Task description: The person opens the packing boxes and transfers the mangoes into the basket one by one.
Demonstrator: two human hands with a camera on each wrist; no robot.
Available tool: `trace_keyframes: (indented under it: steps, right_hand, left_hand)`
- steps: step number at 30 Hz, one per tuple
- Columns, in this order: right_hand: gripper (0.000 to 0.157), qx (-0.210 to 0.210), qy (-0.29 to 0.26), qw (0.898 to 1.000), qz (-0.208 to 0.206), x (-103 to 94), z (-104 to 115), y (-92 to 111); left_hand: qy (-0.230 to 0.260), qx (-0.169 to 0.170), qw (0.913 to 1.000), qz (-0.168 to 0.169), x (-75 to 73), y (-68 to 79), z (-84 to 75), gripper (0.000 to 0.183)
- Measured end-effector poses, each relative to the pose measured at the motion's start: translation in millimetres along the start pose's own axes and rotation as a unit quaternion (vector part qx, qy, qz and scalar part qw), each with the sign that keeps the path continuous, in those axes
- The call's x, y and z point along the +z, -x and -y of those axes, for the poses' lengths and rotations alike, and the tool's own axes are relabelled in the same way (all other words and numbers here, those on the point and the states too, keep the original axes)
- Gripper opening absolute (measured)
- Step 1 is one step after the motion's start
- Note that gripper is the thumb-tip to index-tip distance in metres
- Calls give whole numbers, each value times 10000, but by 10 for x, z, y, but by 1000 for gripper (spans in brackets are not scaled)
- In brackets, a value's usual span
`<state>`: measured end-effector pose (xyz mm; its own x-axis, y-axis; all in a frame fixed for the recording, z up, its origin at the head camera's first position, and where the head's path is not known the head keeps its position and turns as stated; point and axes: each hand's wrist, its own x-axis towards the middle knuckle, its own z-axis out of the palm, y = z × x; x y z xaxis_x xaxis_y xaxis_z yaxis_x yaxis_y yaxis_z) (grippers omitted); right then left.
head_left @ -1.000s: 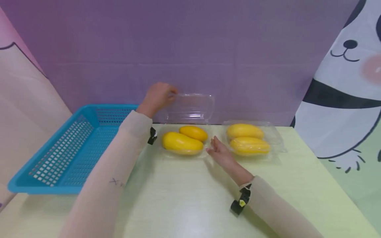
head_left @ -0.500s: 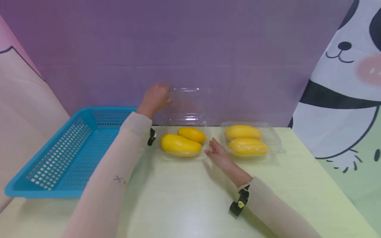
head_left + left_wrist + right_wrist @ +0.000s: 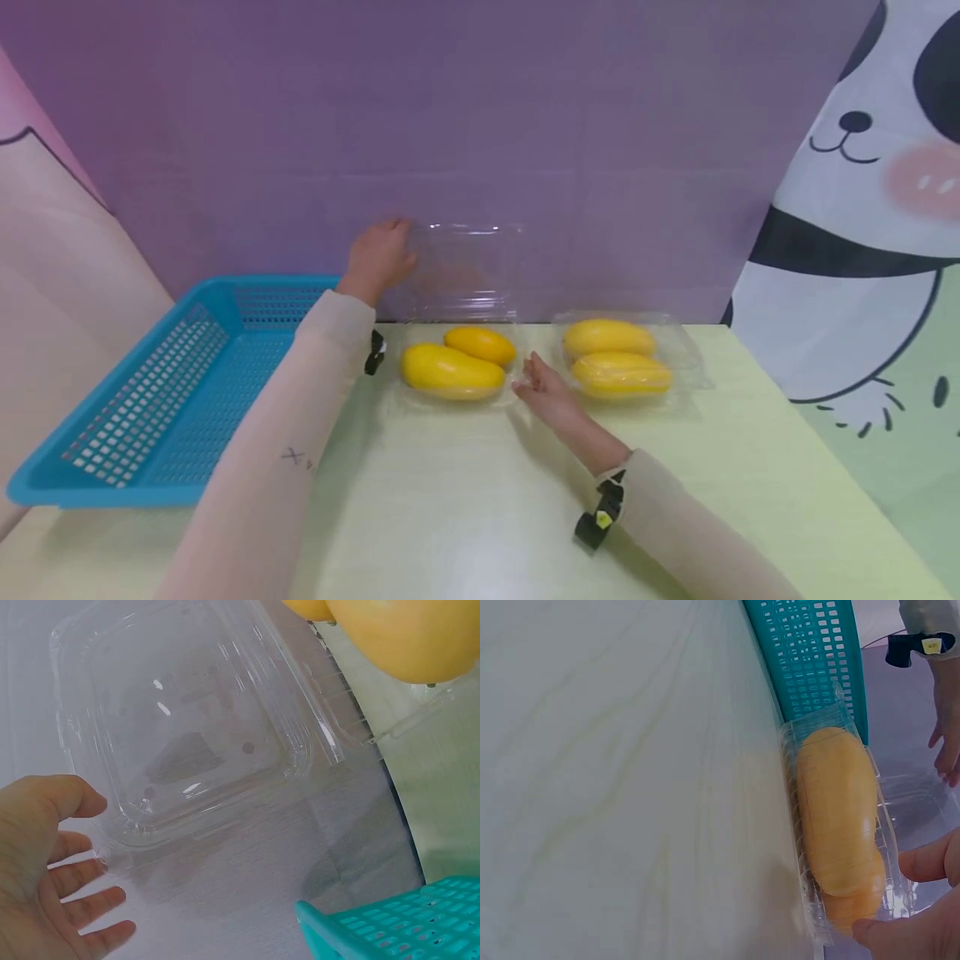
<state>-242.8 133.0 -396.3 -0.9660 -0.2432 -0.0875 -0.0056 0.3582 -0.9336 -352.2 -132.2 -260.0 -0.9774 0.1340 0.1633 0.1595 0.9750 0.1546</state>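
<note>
Blue perforated plastic basket (image 3: pixel 187 417), far left on pale-green counter (image 3: pixel 442 500) | left hand (image 3: pixel 378 260): just edged left, fingers spread at clear plastic lid (image 3: pixel 467 258), contact unclear; lid upright, so clear plastic box (image 3: pixel 817 720) stays uncovered, two yellow oval fruits (image 3: pixel 452 372) inside | right hand (image 3: pixel 550 396): half-wide, beside box | second clear box (image 3: pixel 684 346), similar yellow pair (image 3: pixel 622 375)

Your sleeved left arm (image 3: pixel 288 417) reaches forward at a slant, the left hand (image 3: pixel 377 260) farther out and higher than the right. From the left wrist, your thumb (image 3: pixel 79 796) sits apart from the loosely spread fingers (image 3: pixel 94 905). Your sleeved right arm (image 3: pixel 690 517) angles inward, and the right hand (image 3: pixel 553 396) points forward and left. From the right wrist, two digits (image 3: pixel 930 862) show with a gap between their tips.
</note>
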Motion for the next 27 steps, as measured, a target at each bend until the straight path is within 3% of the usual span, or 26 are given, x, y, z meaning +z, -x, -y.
trace_keyframes:
  steps: [9,19,27]
  right_hand:
    - [70,-36,60,9999,-81,13,9,-35]
    - [70,-60,144,9999,-70,34,-8,-42]
    - [71,-68,234,9997,-103,24,-8,-48]
  left_hand:
    - [-86,-16,9992,391,-14,-9,22,75]
    - [-512,724,9961,-32,-64,91,21,63]
    - [-469,1371,9887,370,-78,190,-117,50]
